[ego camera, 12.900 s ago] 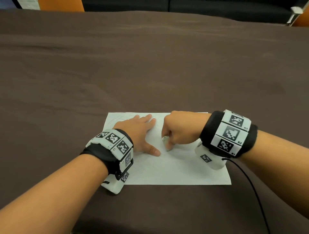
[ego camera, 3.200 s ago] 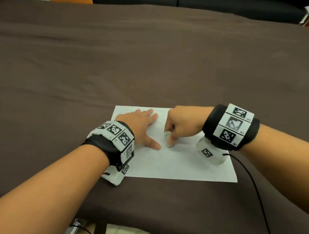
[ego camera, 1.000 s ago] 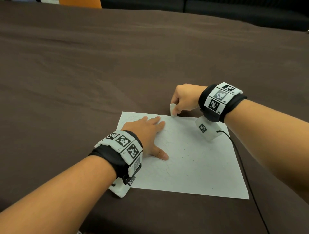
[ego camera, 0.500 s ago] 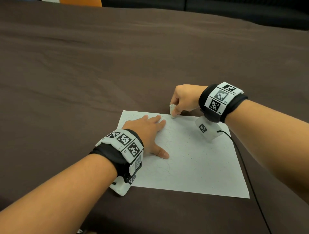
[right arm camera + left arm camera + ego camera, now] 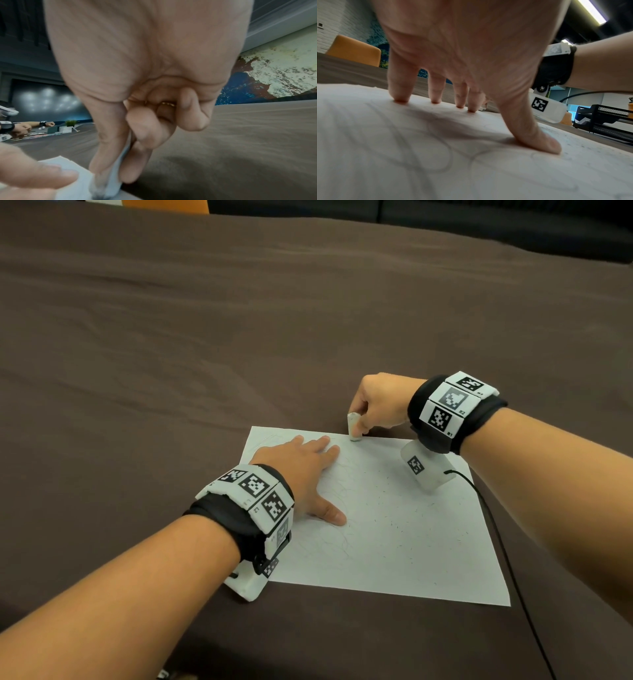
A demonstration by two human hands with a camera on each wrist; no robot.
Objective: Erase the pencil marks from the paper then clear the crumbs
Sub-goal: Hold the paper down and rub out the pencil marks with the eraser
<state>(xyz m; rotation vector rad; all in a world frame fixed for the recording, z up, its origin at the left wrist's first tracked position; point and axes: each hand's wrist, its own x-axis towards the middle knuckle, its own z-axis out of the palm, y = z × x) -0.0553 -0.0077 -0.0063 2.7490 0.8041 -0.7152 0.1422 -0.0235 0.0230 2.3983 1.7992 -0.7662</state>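
Note:
A white sheet of paper (image 5: 394,542) lies on the brown tablecloth, with faint looping pencil lines (image 5: 423,148) and dark eraser crumbs (image 5: 404,518) scattered over its middle and right. My left hand (image 5: 305,474) lies flat on the paper's left part, fingers straight and spread, fingertips (image 5: 435,100) pressing it down. My right hand (image 5: 376,405) pinches a small white eraser (image 5: 353,426) between thumb and fingers. The eraser's (image 5: 111,180) smudged lower end touches the paper's far edge.
The brown tablecloth (image 5: 205,337) stretches wide on every side of the paper. A black cable (image 5: 507,559) runs from my right wrist along the paper's right edge. An orange chair (image 5: 354,52) and a black mesh tray (image 5: 607,121) stand beyond the table.
Over the last seconds my right hand carried the eraser from the paper's middle to its far edge. In the last half second nothing visibly moved; the left hand stays flat.

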